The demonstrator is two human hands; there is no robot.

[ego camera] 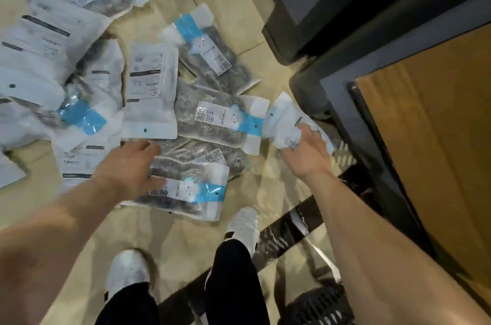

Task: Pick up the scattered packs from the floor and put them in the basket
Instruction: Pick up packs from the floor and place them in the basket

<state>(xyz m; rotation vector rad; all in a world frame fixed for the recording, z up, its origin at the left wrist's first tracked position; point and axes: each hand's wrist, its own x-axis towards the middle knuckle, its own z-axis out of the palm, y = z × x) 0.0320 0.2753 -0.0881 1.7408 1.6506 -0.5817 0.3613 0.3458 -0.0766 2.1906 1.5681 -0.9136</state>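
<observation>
Several flat packs lie scattered over the beige floor, some white side up, some clear with a blue band and dark metal scourers inside. My left hand grips the nearest blue-banded pack at its left end, thumb on top. My right hand is closed on a white pack close to the dark shelf base. Another blue-banded pack lies between the two hands. A dark slotted basket edge shows at the bottom right.
A dark shelving unit with wooden panels fills the right side. A second dark unit stands at the top right. My two white shoes stand just below the packs. A dark floor strip runs diagonally by my right foot.
</observation>
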